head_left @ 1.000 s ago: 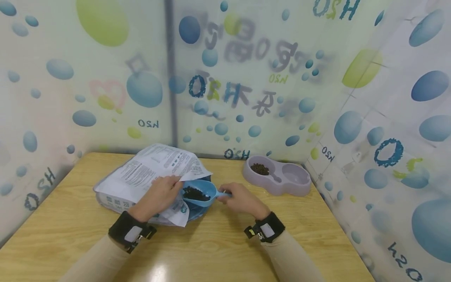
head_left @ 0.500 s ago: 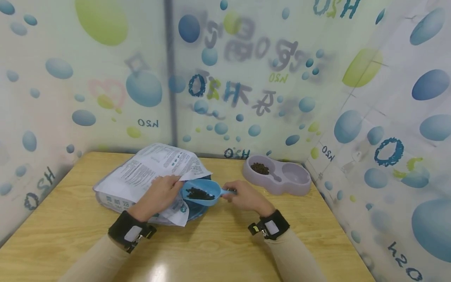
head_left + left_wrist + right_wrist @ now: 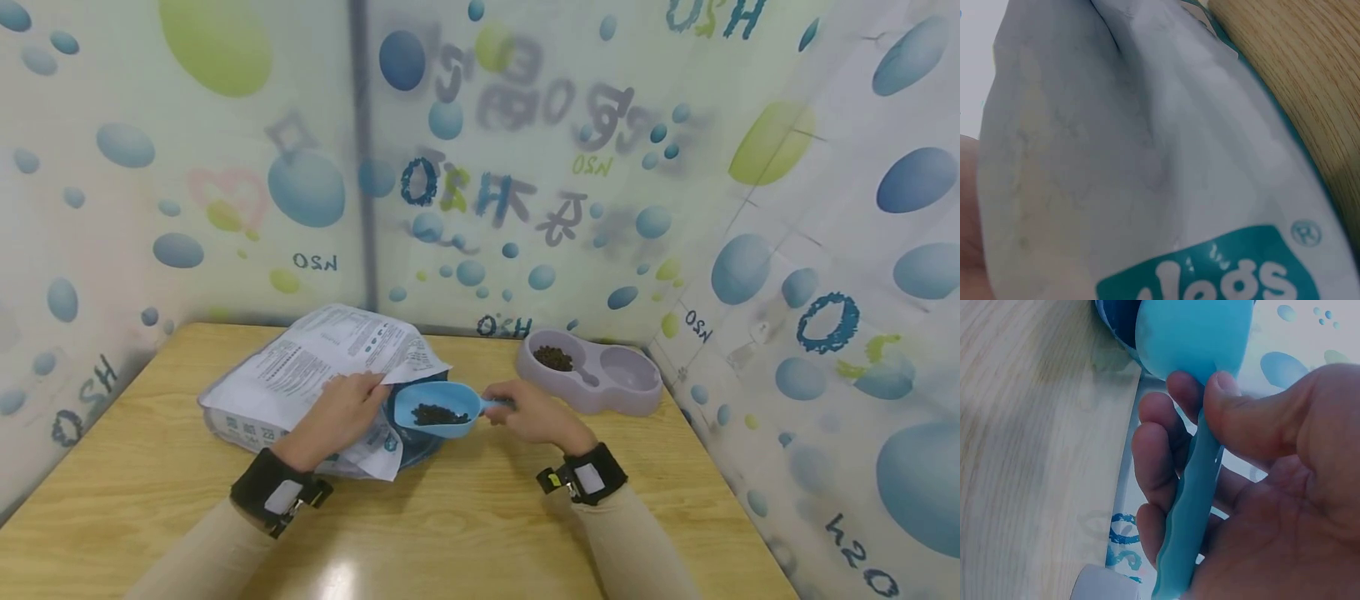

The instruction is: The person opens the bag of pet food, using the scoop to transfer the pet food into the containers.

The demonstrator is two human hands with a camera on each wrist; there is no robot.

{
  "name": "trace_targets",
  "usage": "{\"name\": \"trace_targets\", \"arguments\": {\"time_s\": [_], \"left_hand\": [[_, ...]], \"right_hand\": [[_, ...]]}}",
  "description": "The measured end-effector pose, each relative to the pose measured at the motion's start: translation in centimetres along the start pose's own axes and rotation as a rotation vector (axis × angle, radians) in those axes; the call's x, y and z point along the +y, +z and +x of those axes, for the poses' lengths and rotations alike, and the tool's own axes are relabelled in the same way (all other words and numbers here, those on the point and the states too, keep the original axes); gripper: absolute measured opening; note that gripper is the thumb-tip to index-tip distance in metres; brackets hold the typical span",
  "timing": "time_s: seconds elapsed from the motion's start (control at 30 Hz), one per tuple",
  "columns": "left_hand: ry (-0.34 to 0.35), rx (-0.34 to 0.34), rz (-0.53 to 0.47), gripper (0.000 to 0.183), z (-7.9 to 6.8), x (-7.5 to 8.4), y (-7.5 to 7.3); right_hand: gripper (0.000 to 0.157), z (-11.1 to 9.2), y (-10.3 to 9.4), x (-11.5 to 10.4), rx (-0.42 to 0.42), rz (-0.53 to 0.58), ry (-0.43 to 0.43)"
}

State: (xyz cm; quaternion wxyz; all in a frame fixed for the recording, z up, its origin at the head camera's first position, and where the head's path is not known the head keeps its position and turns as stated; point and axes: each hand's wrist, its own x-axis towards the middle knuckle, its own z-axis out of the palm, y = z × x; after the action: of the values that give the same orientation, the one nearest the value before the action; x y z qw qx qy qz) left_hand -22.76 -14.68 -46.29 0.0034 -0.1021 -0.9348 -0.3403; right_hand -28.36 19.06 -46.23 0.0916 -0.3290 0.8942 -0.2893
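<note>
A light-blue scoop point(image 3: 441, 398) carries dark brown kibble point(image 3: 438, 414) at the mouth of a white printed pet food bag point(image 3: 300, 367). My right hand point(image 3: 525, 411) grips the scoop's wavy handle point(image 3: 1191, 506), fingers and thumb wrapped round it in the right wrist view. My left hand point(image 3: 341, 417) holds the upper flap at the bag's open end, its fingertips partly hidden by the flap. In the left wrist view the bag's white film point(image 3: 1085, 156) fills most of the picture, with part of the hand point(image 3: 969, 219) at the left edge.
A pale mauve double pet bowl point(image 3: 592, 403) stands at the back right of the wooden table point(image 3: 450, 533). Brown kibble point(image 3: 553, 359) lies in its left compartment. Patterned curtains point(image 3: 480, 167) rise right behind the table and along its sides.
The scoop and my right hand have moved right, drawing the loaded scoop further out of the bag's mouth. My left hand and the bag have stayed nearly still.
</note>
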Motion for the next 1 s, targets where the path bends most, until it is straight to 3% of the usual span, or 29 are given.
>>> {"name": "trace_targets", "arguments": {"time_s": [0.57, 0.87, 1.0], "left_hand": [[0.006, 0.005, 0.004, 0.048, 0.1, 0.1, 0.0], [0.007, 0.006, 0.017, 0.048, 0.1, -0.2, 0.2], [0.008, 0.008, 0.014, 0.048, 0.1, -0.2, 0.1]], "right_hand": [[0.014, -1.3, -2.2, 1.0, 0.057, -0.047, -0.011], [0.028, -2.1, -3.7, 1.7, 0.066, 0.018, 0.055], [0.027, -2.3, -4.4, 1.8, 0.073, 0.035, 0.068]]}}
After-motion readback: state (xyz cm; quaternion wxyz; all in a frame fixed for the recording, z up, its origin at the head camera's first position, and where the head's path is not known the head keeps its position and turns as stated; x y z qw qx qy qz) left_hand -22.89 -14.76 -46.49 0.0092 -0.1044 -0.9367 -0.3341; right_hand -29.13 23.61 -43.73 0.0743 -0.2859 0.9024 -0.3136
